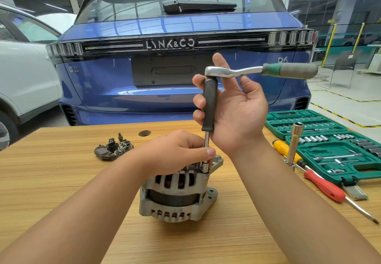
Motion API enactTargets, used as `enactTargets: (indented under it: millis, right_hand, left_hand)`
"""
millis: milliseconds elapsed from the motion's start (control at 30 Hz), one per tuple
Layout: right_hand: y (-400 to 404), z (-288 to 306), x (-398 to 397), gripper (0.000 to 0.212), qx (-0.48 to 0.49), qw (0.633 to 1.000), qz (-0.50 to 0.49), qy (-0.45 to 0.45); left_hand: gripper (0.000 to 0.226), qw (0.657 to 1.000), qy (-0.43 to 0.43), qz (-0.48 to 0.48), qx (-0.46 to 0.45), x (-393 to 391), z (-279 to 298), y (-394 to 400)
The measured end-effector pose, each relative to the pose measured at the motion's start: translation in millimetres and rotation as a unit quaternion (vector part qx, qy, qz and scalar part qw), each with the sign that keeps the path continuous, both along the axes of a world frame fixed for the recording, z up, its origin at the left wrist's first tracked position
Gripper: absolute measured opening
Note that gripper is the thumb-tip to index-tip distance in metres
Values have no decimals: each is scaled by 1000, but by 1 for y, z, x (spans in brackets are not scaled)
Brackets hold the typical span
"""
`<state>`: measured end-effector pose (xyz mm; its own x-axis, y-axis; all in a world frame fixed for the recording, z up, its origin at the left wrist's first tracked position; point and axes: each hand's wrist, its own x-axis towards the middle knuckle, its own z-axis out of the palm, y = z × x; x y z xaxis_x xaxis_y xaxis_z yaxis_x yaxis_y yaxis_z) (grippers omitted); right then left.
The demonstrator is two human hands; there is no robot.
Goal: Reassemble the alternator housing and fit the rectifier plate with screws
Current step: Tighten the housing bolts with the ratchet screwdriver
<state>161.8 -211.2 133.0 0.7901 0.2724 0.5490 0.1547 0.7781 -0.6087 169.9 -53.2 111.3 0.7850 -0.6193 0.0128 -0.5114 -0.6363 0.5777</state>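
The grey alternator housing (177,197) stands upright on the wooden table (61,181). My left hand (177,152) rests on top of it, with thumb and fingers pinching the lower shaft and socket (205,164) seated on a bolt at the housing's right edge. My right hand (233,109) curls its fingers round the black extension handle (209,104) above. A chrome ratchet (261,70) with a green and grey grip sits on top of that handle and points right. The dark rectifier plate (113,149) lies on the table behind and to the left.
An open green socket set case (329,142) lies at the right. Beside it are a yellow-handled screwdriver (285,149), a red-handled screwdriver (327,187) and an upright long socket (294,144). A small dark disc (144,133) lies behind. A blue car (175,67) stands beyond the table.
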Motion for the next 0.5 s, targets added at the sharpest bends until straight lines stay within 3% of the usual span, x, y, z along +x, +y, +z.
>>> enactTargets:
  millis: [300, 500]
  right_hand:
    - [0, 0, 2, 60, 15, 998, -2, 54]
    - [0, 12, -1, 33, -60, 976, -177, 110]
  left_hand:
    - [29, 1000, 1, 2, 0, 0, 0, 0]
    - [26, 1000, 3, -1, 19, -3, 3, -2]
